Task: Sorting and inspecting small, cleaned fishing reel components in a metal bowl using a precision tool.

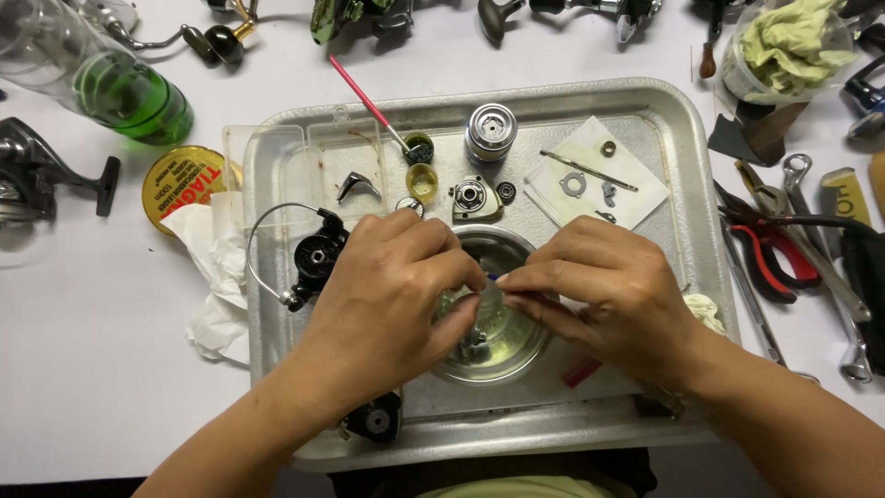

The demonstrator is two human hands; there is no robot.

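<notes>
The person's two bare forearms enter from the bottom edge with no sleeves, watch, bracelet or gloves on them. The left hand [392,286] and the right hand [608,290] carry no rings. The fingernails are short and unpainted. A strip of pale yellow-green garment [521,487] shows at the bottom, with dark cloth beside it.

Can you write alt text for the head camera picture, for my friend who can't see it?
Two hands, left hand and right hand, pinch a tiny part over a small metal bowl on a metal tray strewn with fishing reel parts.
</notes>
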